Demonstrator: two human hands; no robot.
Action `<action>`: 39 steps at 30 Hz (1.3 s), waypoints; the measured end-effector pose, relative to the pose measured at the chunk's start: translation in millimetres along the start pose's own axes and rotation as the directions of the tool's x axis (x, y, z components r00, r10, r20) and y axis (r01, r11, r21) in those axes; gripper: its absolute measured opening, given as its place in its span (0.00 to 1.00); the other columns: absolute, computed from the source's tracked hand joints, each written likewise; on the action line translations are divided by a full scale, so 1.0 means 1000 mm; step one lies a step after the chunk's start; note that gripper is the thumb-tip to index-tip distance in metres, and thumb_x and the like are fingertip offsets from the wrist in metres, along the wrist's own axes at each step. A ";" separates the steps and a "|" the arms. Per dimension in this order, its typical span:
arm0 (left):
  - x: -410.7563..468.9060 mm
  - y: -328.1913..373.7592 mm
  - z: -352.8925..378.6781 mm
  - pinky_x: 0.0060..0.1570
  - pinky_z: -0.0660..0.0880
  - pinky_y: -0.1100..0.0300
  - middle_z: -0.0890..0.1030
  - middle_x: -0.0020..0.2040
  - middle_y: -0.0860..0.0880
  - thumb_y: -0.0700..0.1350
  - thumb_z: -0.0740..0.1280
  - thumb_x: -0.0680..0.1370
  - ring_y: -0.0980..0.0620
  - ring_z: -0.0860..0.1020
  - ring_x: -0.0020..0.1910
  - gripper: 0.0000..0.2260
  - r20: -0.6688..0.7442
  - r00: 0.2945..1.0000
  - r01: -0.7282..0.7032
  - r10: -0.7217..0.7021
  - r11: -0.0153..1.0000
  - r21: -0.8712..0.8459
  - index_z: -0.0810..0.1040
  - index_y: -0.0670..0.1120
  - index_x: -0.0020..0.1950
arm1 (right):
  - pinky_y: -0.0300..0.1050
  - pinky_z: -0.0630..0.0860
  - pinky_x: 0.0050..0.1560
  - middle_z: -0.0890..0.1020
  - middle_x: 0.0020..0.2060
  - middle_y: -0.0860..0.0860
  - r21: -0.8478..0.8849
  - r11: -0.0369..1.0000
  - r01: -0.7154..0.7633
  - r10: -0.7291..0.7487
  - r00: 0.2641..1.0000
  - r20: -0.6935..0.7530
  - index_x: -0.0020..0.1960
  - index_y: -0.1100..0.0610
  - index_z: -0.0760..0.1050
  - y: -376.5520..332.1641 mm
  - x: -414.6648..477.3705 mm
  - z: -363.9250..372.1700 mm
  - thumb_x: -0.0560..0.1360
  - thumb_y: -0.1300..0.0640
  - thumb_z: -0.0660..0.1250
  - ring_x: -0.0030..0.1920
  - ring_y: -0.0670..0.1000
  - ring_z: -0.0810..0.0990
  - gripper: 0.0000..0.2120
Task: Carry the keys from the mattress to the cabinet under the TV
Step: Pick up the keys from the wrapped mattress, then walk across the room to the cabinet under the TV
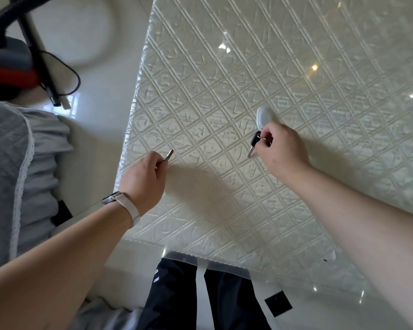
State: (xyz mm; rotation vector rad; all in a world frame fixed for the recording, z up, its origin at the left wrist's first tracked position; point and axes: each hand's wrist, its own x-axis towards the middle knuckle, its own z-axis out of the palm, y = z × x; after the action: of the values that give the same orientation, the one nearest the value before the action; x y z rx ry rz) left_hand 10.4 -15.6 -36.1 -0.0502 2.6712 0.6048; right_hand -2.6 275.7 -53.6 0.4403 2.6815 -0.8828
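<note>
A white quilted mattress [248,75] wrapped in shiny plastic fills the middle and right of the head view. My left hand [143,179] hovers over its near left part, pinching a small silver key [169,155] whose tip sticks out past my fingers. Over the middle of the mattress my right hand [281,148] grips a key bunch [255,141] with a black-headed key and a ring. A white oval fob [264,116] on the bunch points away from me. The cabinet and the TV are out of view.
A grey quilted cover [14,167] lies bunched at the left. A grey and red vacuum cleaner [7,65] with a black hose and cord stands on the glossy white floor at the upper left. My dark trousers [200,298] touch the mattress's near edge.
</note>
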 end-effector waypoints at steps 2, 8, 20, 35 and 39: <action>0.000 0.006 -0.009 0.38 0.76 0.48 0.84 0.41 0.47 0.47 0.61 0.79 0.43 0.79 0.39 0.06 0.039 0.999 0.020 -0.017 0.997 -0.079 0.73 0.47 0.45 | 0.44 0.64 0.40 0.77 0.40 0.51 0.053 0.999 0.006 -0.006 1.000 0.005 0.42 0.55 0.73 -0.006 -0.008 -0.005 0.72 0.59 0.65 0.43 0.55 0.74 0.01; 0.010 0.036 -0.037 0.40 0.75 0.60 0.85 0.39 0.55 0.45 0.63 0.78 0.56 0.82 0.41 0.05 0.086 0.996 0.008 0.012 0.972 -0.233 0.73 0.47 0.42 | 0.48 0.69 0.37 0.77 0.37 0.53 0.133 0.981 0.142 -0.127 0.985 -0.113 0.40 0.59 0.74 -0.031 -0.040 -0.029 0.71 0.60 0.67 0.38 0.54 0.74 0.03; -0.034 0.125 -0.125 0.33 0.75 0.56 0.82 0.34 0.53 0.46 0.68 0.74 0.52 0.80 0.33 0.06 0.153 0.970 -0.127 0.187 0.934 -0.335 0.77 0.57 0.38 | 0.38 0.76 0.46 0.83 0.46 0.44 0.622 0.783 -0.001 0.199 0.948 -0.249 0.42 0.55 0.70 -0.110 -0.137 -0.135 0.76 0.63 0.62 0.47 0.46 0.82 0.06; -0.152 0.264 -0.274 0.34 0.78 0.46 0.82 0.29 0.51 0.42 0.68 0.73 0.46 0.82 0.33 0.04 0.289 0.796 -0.389 0.531 0.816 -0.428 0.80 0.49 0.38 | 0.48 0.66 0.31 0.80 0.22 0.58 0.867 0.499 0.004 0.541 0.780 -0.315 0.41 0.61 0.70 -0.212 -0.304 -0.278 0.75 0.62 0.61 0.28 0.56 0.69 0.04; -0.180 0.295 -0.291 0.37 0.79 0.48 0.81 0.27 0.53 0.41 0.68 0.73 0.48 0.83 0.35 0.04 0.341 0.726 -0.424 0.597 0.779 -0.462 0.80 0.47 0.38 | 0.44 0.65 0.29 0.80 0.22 0.60 0.877 0.466 0.114 0.562 0.728 -0.393 0.42 0.63 0.68 -0.218 -0.351 -0.305 0.75 0.63 0.60 0.30 0.56 0.68 0.04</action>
State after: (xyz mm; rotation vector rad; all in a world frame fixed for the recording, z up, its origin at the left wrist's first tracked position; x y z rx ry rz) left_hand 31.8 119.6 394.5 0.6942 2.0439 1.1099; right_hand 185.6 226.3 421.5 1.5895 2.2526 -2.3452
